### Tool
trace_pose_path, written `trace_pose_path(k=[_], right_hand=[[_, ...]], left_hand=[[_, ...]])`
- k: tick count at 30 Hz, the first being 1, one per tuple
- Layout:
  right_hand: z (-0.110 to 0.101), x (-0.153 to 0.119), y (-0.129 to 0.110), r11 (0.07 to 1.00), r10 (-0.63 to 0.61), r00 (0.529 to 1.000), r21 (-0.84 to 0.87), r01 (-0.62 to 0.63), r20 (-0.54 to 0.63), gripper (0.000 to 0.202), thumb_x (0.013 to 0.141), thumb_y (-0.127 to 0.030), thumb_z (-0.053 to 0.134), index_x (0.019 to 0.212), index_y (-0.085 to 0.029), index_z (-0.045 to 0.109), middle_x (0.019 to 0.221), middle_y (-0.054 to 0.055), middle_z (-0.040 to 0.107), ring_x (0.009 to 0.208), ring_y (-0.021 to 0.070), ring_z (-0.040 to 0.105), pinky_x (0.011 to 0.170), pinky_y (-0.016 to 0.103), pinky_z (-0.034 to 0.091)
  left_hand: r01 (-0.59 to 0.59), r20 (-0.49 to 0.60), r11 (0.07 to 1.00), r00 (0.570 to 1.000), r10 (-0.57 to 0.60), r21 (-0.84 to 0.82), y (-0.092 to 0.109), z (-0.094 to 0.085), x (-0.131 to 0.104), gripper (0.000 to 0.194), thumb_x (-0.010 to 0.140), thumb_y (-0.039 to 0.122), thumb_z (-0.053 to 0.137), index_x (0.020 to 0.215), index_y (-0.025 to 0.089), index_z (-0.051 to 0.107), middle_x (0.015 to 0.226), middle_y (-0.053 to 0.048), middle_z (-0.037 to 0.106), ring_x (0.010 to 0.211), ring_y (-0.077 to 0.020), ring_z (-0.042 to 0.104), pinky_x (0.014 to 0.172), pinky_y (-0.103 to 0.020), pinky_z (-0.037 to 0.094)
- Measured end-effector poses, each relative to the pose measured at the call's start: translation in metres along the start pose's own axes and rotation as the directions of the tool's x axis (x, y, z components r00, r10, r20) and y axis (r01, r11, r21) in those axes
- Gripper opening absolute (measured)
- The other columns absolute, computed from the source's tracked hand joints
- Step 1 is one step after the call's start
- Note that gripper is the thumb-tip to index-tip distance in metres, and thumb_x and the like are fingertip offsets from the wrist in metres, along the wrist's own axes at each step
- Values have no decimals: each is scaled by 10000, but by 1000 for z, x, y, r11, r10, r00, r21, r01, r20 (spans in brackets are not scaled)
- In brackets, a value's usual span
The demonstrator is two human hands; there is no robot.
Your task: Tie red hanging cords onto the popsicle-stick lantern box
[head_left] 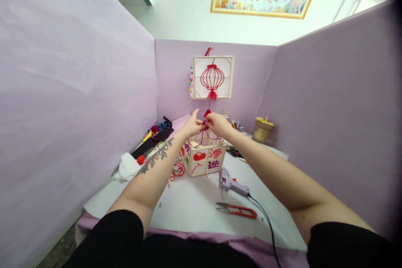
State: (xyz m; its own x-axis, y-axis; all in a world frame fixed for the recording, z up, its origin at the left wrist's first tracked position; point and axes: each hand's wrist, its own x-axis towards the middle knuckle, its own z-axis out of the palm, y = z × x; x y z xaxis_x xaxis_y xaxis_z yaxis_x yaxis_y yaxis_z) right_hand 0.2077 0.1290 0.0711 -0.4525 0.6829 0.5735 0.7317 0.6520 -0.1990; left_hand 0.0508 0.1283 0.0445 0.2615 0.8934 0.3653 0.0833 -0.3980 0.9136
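Note:
Both of my hands meet above a handmade box lantern that stands upright on the table. Its white panels carry red and purple characters. Dark red cords run from the lantern's top corners up to my fingers. My left hand pinches the gathered cord, with its index finger pointing up. From the other side, my right hand is closed on the same cord, fingertips close to the left ones. The exact spot where the cords join is partly hidden by my fingers.
A second lantern hangs on the back partition. Before me lie a glue gun with its cable and red thread snips. Orange cord lies left of the box lantern. A yellow-lidded jar stands at the right back.

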Motion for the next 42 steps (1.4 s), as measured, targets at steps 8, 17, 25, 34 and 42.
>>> trace_pose_path(k=[8,17,25,34,42], right_hand=[[1,1,3,997,-29,999,78,26,37,95,787,-85,538,733,-159,562,832,58,571,790,166,515,756,262,379],[-10,7,1,956,100,995,273,-103,23,73,781,-184,527,718,-180,492,698,-21,521,666,120,465,629,224,359],[-14,23,-11,849,278,960,458,-263,37,114,832,-161,433,757,-215,367,538,-72,437,474,97,431,481,196,334],[-28,37,-16,799,300,954,549,-243,-14,142,875,-145,448,778,-213,370,555,-52,515,454,91,480,455,185,343],[-29,45,-19,830,263,965,515,-216,-18,156,883,-131,456,776,-210,375,581,-48,530,495,93,534,481,186,389]], left_hand=[[84,-141,968,983,-119,-235,1,-1,-7,758,671,130,722,1351,126,385,691,24,621,512,-63,504,526,-193,349],[244,-247,970,941,-230,23,-1,-3,-2,497,653,128,648,1130,184,519,676,6,606,657,-135,573,562,-217,371],[229,-153,965,966,-209,128,-5,-11,3,301,631,170,647,930,206,663,641,4,615,592,-130,529,497,-210,310],[183,-153,969,976,-157,168,-2,-13,7,212,628,106,624,795,157,742,620,-21,642,565,-128,494,514,-233,355],[-110,-53,983,993,103,-144,12,-4,13,500,682,22,586,1171,123,613,1179,-108,664,1082,-174,598,897,-256,445]])
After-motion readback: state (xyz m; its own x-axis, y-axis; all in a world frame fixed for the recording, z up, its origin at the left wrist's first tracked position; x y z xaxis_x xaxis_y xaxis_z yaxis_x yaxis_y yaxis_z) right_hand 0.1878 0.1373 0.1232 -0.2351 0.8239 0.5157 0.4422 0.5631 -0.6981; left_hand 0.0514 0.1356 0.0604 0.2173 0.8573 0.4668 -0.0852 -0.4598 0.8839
